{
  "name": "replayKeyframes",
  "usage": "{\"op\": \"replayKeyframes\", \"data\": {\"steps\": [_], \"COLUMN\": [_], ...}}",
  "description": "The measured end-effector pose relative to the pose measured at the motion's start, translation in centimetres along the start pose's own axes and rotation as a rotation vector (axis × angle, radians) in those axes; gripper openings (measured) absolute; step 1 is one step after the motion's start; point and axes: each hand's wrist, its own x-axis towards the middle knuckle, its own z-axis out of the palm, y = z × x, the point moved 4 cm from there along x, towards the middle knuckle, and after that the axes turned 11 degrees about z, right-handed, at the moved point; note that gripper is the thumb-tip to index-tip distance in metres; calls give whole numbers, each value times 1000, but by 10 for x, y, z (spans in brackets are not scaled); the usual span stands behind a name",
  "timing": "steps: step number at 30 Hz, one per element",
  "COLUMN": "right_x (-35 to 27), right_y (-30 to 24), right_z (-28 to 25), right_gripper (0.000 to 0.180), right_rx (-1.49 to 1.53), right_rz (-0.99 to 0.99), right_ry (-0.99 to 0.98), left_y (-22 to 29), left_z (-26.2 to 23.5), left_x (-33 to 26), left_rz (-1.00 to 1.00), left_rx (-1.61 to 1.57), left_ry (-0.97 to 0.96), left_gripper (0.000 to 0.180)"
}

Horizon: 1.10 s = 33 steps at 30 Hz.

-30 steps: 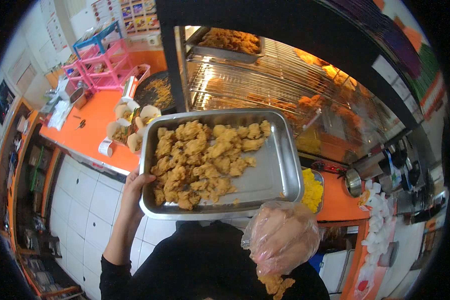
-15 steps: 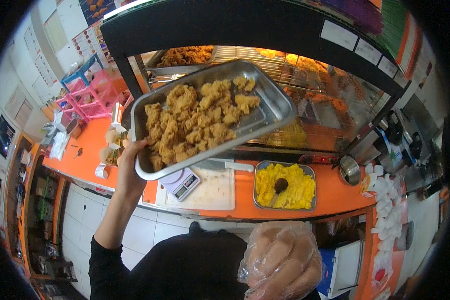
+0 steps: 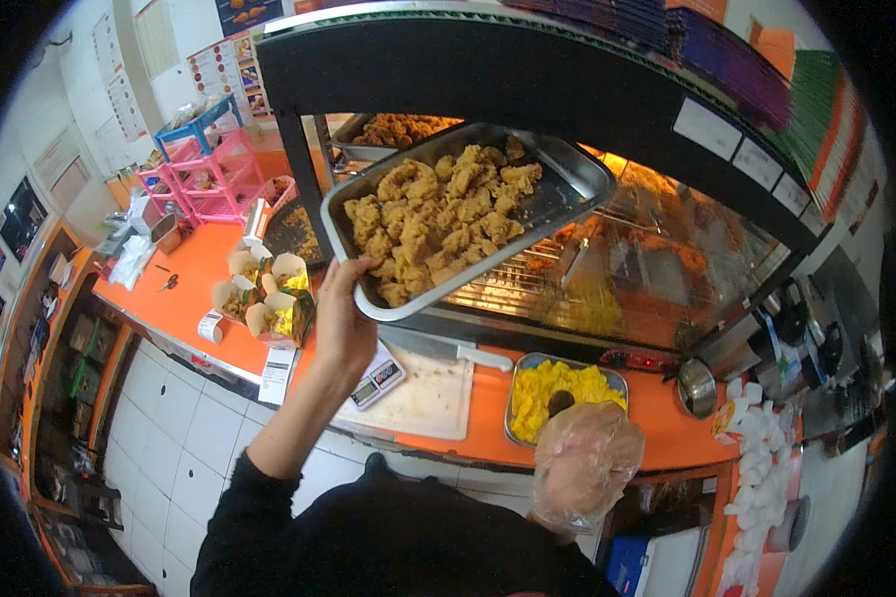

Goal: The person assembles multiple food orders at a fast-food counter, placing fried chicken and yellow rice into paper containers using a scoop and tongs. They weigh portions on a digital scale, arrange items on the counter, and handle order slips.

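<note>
My bare left hand is closed on the near left rim of a metal tray, its thumb over the edge. Battered fried chicken pieces fill most of this tilted tray, which is raised in front of the heated display case. Inside a clear plastic glove, my right hand is curled and hovers at the near right corner of a second metal tray of yellow food. It covers part of a dark round-bowled spoon there; anything within its fingers is hidden.
On the orange counter sit a white cutting board, a knife, a digital scale and several filled paper boxes. A pink rack stands at far left. A metal bowl is at right.
My left hand and the tray of chicken have moved right and up toward the display case. My right hand has risen from low in front of me to the tray of yellow food.
</note>
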Motion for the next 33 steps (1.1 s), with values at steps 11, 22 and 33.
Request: {"op": "replayKeyframes", "data": {"steps": [11,22,33], "right_x": [-9,-12,25], "right_y": [8,23,82], "right_z": [-47,-78,-113], "right_gripper": [27,17,17], "right_rx": [-229,-208,-419], "right_rz": [285,336,451], "right_ry": [305,342,326], "left_y": [22,-32,-109], "left_z": [22,105,172], "left_x": [4,13,41], "left_rz": [101,88,133], "left_rx": [-32,26,-44], "left_ry": [-37,-172,-173], "left_gripper": [20,24,23]}}
